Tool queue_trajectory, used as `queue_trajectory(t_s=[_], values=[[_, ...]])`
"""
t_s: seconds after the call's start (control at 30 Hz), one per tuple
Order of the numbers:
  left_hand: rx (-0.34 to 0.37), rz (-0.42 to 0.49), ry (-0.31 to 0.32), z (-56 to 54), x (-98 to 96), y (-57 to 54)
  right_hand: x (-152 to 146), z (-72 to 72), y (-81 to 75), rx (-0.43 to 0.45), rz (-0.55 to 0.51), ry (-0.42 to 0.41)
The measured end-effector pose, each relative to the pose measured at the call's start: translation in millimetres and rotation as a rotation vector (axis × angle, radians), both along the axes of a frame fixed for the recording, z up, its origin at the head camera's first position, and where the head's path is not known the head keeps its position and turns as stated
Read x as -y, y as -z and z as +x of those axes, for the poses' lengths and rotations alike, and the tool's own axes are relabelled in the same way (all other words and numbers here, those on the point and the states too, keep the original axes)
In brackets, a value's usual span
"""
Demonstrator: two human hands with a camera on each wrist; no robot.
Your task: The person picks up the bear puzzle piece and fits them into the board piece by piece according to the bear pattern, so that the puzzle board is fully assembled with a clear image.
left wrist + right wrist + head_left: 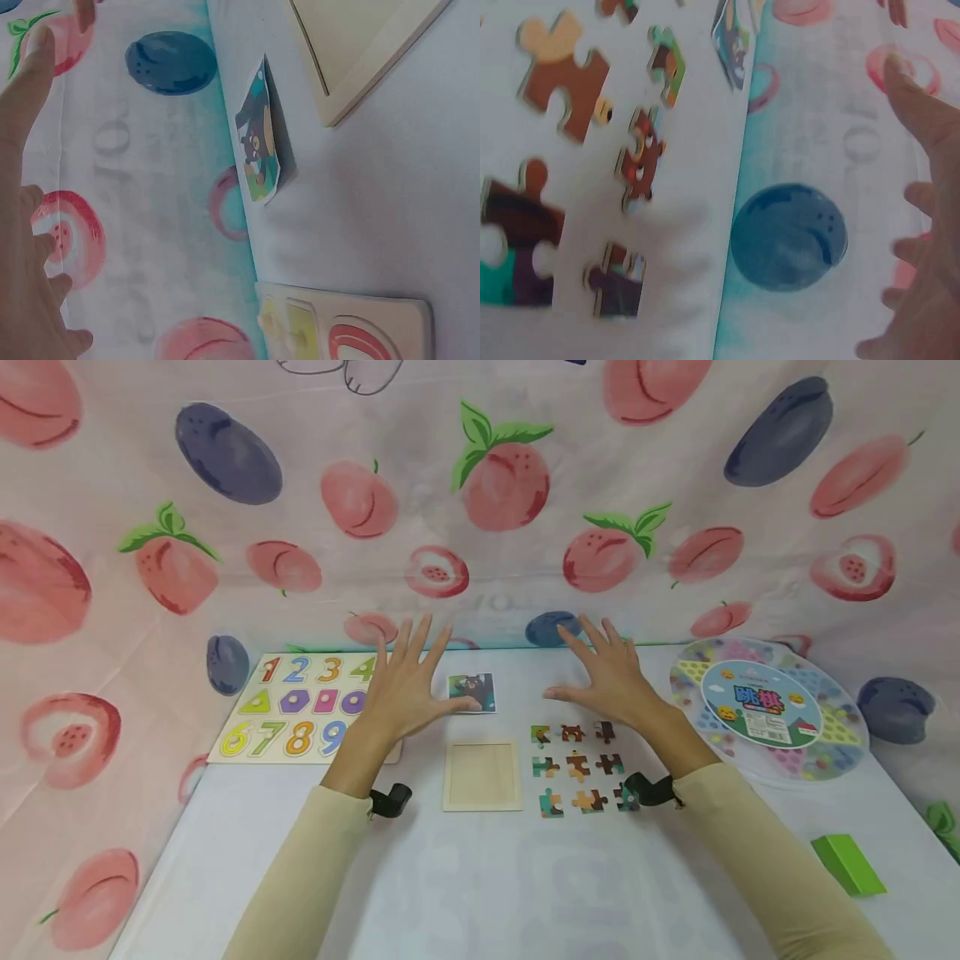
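Both hands are raised above the table with fingers spread and nothing in them. My left hand (406, 687) is over the right part of the number board (247, 746), near a small bear picture card (482, 692). My right hand (611, 675) is above and behind several loose jigsaw pieces (577, 767) laid out in rows. Between the hands, nearer to me, lies a square wooden puzzle tray (482, 777) with a raised rim. In the left wrist view the card (259, 142) stands out beside the tray corner (334, 112). The right wrist view shows brown bear pieces (640, 161) close up.
A round Chinese checkers set (761, 703) with a printed label lies at the back right. At the right front is a green block (849, 865). A fruit-print cloth (495, 568) rises behind the table. Each wrist carries a small black camera (390, 800).
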State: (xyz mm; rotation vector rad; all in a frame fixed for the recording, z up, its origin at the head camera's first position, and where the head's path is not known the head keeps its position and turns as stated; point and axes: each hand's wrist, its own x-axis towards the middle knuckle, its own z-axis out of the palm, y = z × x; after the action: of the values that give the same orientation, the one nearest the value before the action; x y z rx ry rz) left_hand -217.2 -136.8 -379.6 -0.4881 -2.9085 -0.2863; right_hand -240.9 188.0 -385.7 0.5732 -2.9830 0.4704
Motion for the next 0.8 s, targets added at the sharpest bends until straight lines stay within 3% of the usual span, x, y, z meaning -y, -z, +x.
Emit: queue_trajectory(t_s=[0.27,0.57,0.8], values=[[0.139,0.151,0.033,29.3,12.8,13.5,10,5.5,18.4,0.116,-0.086,-0.175],[0.272,0.325,0.092,60.1,16.0,40.3,15,13.0,38.7,0.242,-0.169,-0.178],[0.386,0.38,0.1,78.3,15.4,55.1,17,13.4,52.7,0.26,-0.133,-0.183]])
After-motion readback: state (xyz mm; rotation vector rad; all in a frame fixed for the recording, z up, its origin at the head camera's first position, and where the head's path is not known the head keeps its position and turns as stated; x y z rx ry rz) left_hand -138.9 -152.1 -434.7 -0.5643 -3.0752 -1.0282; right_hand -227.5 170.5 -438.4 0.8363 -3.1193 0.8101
